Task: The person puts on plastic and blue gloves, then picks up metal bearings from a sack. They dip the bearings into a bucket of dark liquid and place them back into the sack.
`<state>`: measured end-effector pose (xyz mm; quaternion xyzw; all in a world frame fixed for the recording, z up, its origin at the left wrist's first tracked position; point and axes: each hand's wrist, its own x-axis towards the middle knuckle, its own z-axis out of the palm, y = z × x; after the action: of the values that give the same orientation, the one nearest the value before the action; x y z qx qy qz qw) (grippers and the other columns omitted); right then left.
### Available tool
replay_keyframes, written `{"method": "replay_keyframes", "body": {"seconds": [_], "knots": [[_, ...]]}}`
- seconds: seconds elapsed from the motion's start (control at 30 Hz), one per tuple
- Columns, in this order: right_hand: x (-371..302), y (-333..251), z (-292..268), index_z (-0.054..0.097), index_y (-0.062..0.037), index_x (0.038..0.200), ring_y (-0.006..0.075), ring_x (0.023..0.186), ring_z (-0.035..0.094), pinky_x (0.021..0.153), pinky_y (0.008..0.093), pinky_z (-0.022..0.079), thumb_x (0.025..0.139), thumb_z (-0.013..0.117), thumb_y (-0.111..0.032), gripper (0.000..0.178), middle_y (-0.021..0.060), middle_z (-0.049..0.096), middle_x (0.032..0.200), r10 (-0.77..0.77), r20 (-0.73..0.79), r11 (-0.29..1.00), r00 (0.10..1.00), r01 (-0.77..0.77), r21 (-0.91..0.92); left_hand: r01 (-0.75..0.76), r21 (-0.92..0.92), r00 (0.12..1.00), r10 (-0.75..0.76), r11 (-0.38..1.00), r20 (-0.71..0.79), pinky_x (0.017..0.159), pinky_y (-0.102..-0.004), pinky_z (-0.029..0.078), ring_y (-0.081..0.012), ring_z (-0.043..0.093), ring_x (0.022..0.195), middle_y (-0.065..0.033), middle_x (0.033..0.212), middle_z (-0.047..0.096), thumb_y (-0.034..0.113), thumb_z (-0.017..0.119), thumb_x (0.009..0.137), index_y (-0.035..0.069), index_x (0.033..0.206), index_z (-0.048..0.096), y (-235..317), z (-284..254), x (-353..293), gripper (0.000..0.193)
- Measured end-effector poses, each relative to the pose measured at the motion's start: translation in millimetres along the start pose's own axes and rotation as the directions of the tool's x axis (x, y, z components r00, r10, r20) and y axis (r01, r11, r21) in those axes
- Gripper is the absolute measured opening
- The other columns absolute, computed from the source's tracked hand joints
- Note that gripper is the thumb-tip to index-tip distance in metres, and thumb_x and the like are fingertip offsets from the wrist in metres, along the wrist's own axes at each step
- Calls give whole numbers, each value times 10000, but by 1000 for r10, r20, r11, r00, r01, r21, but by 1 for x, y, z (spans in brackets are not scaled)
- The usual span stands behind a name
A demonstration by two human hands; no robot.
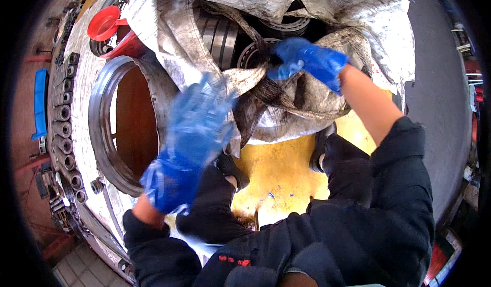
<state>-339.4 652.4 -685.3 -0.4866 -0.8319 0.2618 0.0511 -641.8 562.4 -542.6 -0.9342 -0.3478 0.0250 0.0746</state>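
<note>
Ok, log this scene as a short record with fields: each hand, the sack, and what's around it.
left hand: blue glove, blurred, at the near edge of the woven sack
right hand: blue glove, gripping the sack's twisted dirty fabric
sack contents: large bearing rings
beside sack: big steel ring with a row of bolts, red funnel
underfoot: yellow surface

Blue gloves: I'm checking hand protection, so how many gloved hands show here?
2. The left hand, blurred, lies on the grimy cloth beside the big steel ring. The right hand grips the cloth higher up, over the bearings. No others show.
</note>
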Motion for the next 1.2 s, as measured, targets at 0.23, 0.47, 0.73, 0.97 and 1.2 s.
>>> {"method": "replay_keyframes", "body": {"seconds": [0.23, 0.47, 0.73, 0.97, 1.2], "knots": [[-34, -69, 16, 655, -94, 1062, 381, 886, 658, 738, 482, 533, 694, 744, -487, 546, 180, 683, 969, 116, 247, 948, 962, -32, -317, -244, 20, 913, 236, 970, -333, 994, -460, 438, -321, 573, 1153, -105, 1187, 631, 136, 629, 747, 116, 1021, 696, 17, 128, 44, 282], [-106, -86, 58, 713, -154, 818, 328, 795, 681, 626, 438, 541, 709, 704, -243, 141, 104, 697, 830, 143, 180, 929, 973, -69, -364, -3, 542, 973, 128, 840, -194, 1053, -404, 373, -296, 522, 1189, -116, 1178, 624, 144, 520, 913, 68, 1055, 626, -158, 295, -52, 192], [-202, -106, 87, 690, -161, 692, 282, 645, 663, 491, 418, 477, 620, 748, -197, 99, 77, 656, 685, 18, 238, 976, 971, 35, -215, 173, -13, 974, -173, 985, -149, 938, -395, 431, -273, 558, 1070, -105, 992, 608, 99, 518, 876, 71, 861, 592, -102, 221, -27, 81], [-254, -75, 153, 703, -143, 772, 294, 741, 679, 587, 412, 523, 661, 737, -214, 135, 49, 692, 783, 408, 447, 896, 796, -255, -363, 98, 140, 991, -110, 985, 79, 1033, -464, 418, -339, 526, 1232, -134, 1245, 613, 88, 549, 838, 67, 1060, 638, -96, 206, -14, 240], [-247, -52, 187, 748, -179, 862, 301, 853, 691, 688, 403, 548, 707, 731, -242, 168, 95, 714, 896, 452, 415, 891, 790, -422, -167, 19, 246, 995, 7, 969, -103, 1066, -472, 387, -327, 454, 1308, -101, 1345, 551, 79, 529, 845, 66, 1188, 594, -100, 242, -36, 349]]}}
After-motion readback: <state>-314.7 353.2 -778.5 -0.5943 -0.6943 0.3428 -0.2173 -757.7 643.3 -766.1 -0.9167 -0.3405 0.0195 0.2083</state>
